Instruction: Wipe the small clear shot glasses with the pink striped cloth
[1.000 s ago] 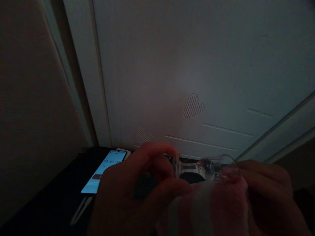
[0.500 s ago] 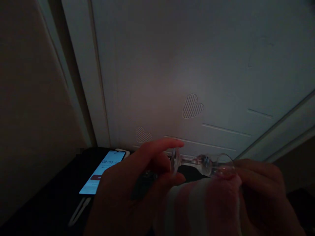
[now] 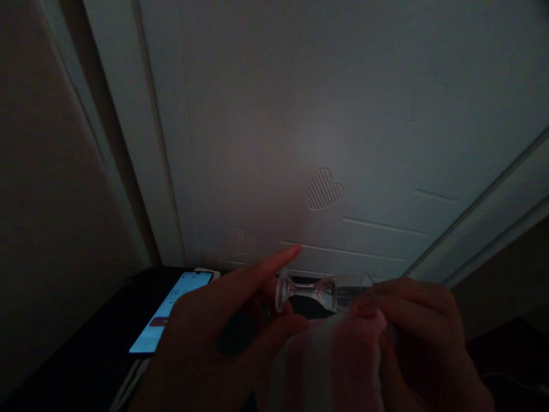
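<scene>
A small clear stemmed glass (image 3: 328, 292) lies sideways in the air, its foot to the left and its bowl to the right. My right hand (image 3: 420, 326) is closed on the rim end, pinching a pink and white striped cloth (image 3: 330, 366) against it. The cloth hangs below the glass. Around the foot, my left hand (image 3: 214, 326) has its index finger and thumb apart, with the index fingertip lifted clear. Whether its other fingers touch the foot is hard to see in the dim light.
A lit phone (image 3: 174, 309) with a timer on its screen lies on a dark surface (image 3: 77, 355) at the left, a white cable (image 3: 128, 383) below it. Behind stands a pale panel (image 3: 257, 114) with engraved hearts and lines.
The glass and both hands have shifted left in view. My left index finger has lifted away from the glass's foot. My view has turned slightly too.
</scene>
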`<move>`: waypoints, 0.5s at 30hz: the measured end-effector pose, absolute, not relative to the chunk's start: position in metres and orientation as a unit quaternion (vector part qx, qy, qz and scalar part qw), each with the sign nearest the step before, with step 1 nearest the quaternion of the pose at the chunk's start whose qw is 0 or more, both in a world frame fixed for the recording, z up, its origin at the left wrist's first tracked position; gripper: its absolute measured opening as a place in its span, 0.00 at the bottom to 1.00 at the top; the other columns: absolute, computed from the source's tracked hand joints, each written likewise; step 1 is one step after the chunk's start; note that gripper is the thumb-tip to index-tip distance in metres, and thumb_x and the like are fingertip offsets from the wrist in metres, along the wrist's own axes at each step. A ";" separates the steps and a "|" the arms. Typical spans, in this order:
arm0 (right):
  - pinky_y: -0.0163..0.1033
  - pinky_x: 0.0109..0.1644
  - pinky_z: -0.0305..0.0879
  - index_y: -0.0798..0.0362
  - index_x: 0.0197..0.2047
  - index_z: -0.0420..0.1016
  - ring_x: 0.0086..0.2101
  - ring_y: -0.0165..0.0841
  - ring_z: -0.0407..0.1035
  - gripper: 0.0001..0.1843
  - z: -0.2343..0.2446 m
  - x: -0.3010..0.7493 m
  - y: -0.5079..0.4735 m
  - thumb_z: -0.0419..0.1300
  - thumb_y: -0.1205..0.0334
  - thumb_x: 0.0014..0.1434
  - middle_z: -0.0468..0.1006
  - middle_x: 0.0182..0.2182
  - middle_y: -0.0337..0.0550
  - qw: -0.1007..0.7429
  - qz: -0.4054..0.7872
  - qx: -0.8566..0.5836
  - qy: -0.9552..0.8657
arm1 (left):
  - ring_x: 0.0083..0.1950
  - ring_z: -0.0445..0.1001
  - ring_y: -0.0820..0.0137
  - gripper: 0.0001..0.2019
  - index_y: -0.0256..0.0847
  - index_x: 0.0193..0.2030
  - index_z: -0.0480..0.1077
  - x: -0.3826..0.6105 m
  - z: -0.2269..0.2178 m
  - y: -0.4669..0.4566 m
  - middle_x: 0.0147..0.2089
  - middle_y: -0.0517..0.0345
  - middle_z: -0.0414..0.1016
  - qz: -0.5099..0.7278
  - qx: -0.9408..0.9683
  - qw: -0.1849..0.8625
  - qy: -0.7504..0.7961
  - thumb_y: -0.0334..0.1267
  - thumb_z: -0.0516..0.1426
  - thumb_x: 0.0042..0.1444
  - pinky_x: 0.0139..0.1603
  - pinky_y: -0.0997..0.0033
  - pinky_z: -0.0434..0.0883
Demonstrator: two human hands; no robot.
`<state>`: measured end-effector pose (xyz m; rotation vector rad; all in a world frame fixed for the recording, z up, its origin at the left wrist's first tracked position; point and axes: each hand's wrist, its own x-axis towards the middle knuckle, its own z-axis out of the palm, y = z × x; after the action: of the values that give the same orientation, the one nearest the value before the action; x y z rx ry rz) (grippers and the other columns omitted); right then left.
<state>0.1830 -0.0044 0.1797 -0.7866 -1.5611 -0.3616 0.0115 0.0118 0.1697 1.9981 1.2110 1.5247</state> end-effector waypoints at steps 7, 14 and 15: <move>0.37 0.26 0.59 0.50 0.29 0.73 0.27 0.30 0.66 0.07 0.174 0.173 -0.005 0.57 0.71 0.48 0.72 0.26 0.35 0.691 -0.121 -0.370 -0.609 | 0.25 0.74 0.73 0.18 0.60 0.48 0.71 0.010 0.170 0.009 0.28 0.68 0.78 0.546 0.707 0.146 0.425 0.40 0.60 0.48 0.26 0.79 0.71; 0.36 0.24 0.60 0.53 0.30 0.74 0.26 0.30 0.66 0.14 0.175 0.182 -0.002 0.52 0.76 0.43 0.71 0.25 0.38 0.683 -0.124 -0.324 -0.643 | 0.25 0.74 0.71 0.12 0.58 0.38 0.74 0.007 0.166 0.006 0.27 0.69 0.78 0.531 0.738 0.148 0.389 0.47 0.63 0.43 0.23 0.77 0.69; 0.37 0.23 0.61 0.53 0.31 0.74 0.26 0.31 0.67 0.15 0.174 0.182 -0.002 0.51 0.76 0.42 0.72 0.25 0.38 0.676 -0.118 -0.316 -0.655 | 0.25 0.74 0.71 0.11 0.57 0.36 0.75 0.007 0.167 0.006 0.27 0.68 0.78 0.531 0.737 0.147 0.391 0.50 0.62 0.43 0.24 0.77 0.69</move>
<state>0.1824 -0.0016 0.1744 -0.7101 -1.4740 -0.2649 0.0074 0.0060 0.1670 2.1219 1.1245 1.5272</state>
